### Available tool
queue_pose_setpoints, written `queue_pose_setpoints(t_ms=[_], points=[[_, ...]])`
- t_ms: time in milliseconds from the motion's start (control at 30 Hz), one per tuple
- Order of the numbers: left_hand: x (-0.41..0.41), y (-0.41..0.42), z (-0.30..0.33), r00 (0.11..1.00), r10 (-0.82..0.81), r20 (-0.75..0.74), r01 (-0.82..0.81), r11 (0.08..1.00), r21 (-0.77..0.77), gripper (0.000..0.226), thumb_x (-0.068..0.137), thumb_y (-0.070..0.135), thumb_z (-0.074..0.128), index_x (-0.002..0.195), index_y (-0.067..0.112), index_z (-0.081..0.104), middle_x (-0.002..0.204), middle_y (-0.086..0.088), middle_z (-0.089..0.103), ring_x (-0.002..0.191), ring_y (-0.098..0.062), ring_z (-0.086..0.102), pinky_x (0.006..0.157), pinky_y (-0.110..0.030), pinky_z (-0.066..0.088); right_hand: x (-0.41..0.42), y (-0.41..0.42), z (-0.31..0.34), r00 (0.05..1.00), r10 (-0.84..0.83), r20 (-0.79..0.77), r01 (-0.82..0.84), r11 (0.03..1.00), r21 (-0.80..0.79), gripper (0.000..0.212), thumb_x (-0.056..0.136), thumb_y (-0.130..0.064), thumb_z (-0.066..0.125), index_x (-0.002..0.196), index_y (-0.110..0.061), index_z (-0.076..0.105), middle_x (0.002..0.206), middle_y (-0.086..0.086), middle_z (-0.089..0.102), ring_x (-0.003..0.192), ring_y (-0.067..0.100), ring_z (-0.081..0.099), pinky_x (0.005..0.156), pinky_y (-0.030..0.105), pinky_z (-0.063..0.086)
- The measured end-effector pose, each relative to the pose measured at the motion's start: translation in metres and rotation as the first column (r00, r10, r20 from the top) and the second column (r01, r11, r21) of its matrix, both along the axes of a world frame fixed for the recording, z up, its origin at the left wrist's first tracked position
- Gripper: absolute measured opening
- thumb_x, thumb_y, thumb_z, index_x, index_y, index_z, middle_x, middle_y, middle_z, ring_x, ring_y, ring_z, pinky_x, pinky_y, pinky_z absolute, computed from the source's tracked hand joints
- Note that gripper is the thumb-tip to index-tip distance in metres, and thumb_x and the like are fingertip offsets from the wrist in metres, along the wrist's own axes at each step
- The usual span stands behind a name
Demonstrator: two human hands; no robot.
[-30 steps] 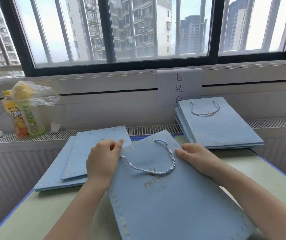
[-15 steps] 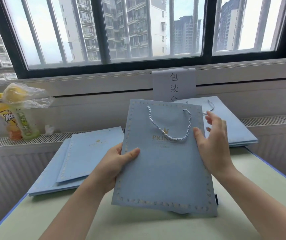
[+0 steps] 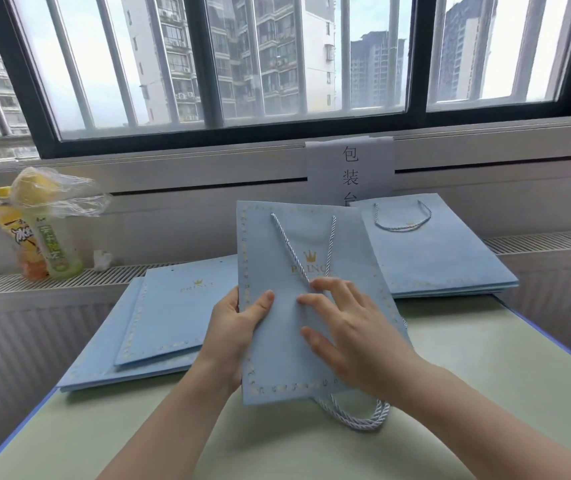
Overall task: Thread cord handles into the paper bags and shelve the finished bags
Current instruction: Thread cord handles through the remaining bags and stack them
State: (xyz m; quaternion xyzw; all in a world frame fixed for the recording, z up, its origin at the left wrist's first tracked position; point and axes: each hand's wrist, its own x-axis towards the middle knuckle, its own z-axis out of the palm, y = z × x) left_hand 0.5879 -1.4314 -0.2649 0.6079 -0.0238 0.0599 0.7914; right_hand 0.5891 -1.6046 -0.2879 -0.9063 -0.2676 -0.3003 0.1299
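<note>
I hold a light blue paper bag (image 3: 311, 358) tilted up over the table. My left hand (image 3: 235, 327) grips its left edge, thumb on the front. My right hand (image 3: 350, 327) lies on the bag's front with fingers spread, fingertips on the low point of the silver-white cord handle (image 3: 287, 244), which is drawn down into a narrow V. A second cord loop (image 3: 356, 417) shows below the bag's bottom edge. A stack of flat bags without handles (image 3: 170, 306) lies to the left. A stack of bags with a cord handle on top (image 3: 436, 258) lies at the back right.
Two drink bottles under a plastic wrap (image 3: 45, 233) stand on the radiator grille (image 3: 111, 275) at the left. A white paper sign (image 3: 350, 168) hangs below the window. The pale green table (image 3: 485, 375) has a blue edge, and bare tabletop lies at the right and near me.
My right hand left the bag's right edge and came onto its front, over the cord. The handle loop went from a round curve to a tight V. The bag sank a little lower.
</note>
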Motion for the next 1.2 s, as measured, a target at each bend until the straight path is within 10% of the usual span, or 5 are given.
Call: queue_pose_setpoints(t_ms=[300,433,533,700,1200], points=[[0.009,0.012,0.002,0.976,0.208,-0.058,-0.216,0.944,-0.248,0.009,0.094,0.022,0.056,0.101,0.017,0.06,0.101,-0.009,0.07,0.081,-0.025,0.068,0.066,-0.037,0.054,0.001,-0.009,0.014,0.994,-0.046,0.099,0.0,0.905,0.425,0.027,0.092,-0.029,0.038,0.102,-0.018,0.06,0.103,-0.005,0.055,0.097,0.015,0.052,0.085,0.031,0.039],[0.009,0.016,0.005,0.97,0.223,-0.096,-0.242,0.898,-0.368,0.022,0.096,0.028,0.053,0.115,0.02,0.057,0.108,-0.005,0.07,0.085,-0.021,0.068,0.059,-0.033,0.057,0.001,-0.009,0.023,0.967,0.019,-0.252,0.176,0.669,0.723,0.01,0.097,-0.025,0.048,0.096,-0.015,0.051,0.089,-0.005,0.053,0.078,0.012,0.05,0.069,0.017,0.037],[0.009,0.014,0.006,0.979,0.192,-0.072,-0.205,0.91,-0.36,0.027,0.096,0.03,0.052,0.119,0.018,0.056,0.111,-0.004,0.07,0.09,-0.02,0.069,0.063,-0.032,0.057,-0.001,-0.002,0.024,0.693,0.4,-0.6,0.332,0.562,0.757,0.035,0.095,-0.039,0.048,0.109,-0.007,0.05,0.081,0.001,0.063,0.062,0.012,0.057,0.055,0.02,0.04],[0.003,0.0,0.004,0.995,0.091,0.027,-0.085,0.981,-0.177,0.033,0.092,0.03,0.055,0.12,0.013,0.056,0.111,-0.003,0.071,0.1,-0.021,0.068,0.088,-0.042,0.054,-0.013,0.008,0.028,0.355,0.823,-0.443,0.322,0.338,0.885,0.035,0.088,-0.033,0.051,0.098,-0.001,0.06,0.071,0.008,0.065,0.054,0.014,0.058,0.047,0.019,0.044],[0.002,-0.013,-0.019,0.986,-0.079,0.15,-0.026,0.802,0.597,0.024,0.098,0.021,0.048,0.121,0.022,0.039,0.095,-0.006,0.066,0.077,-0.006,0.064,0.078,-0.025,0.05,0.037,-0.061,0.024,0.854,0.428,-0.295,0.414,-0.217,0.884,0.02,0.1,-0.007,0.042,0.081,-0.009,0.044,0.075,0.006,0.05,0.042,0.002,0.057,0.039,0.016,0.046]])
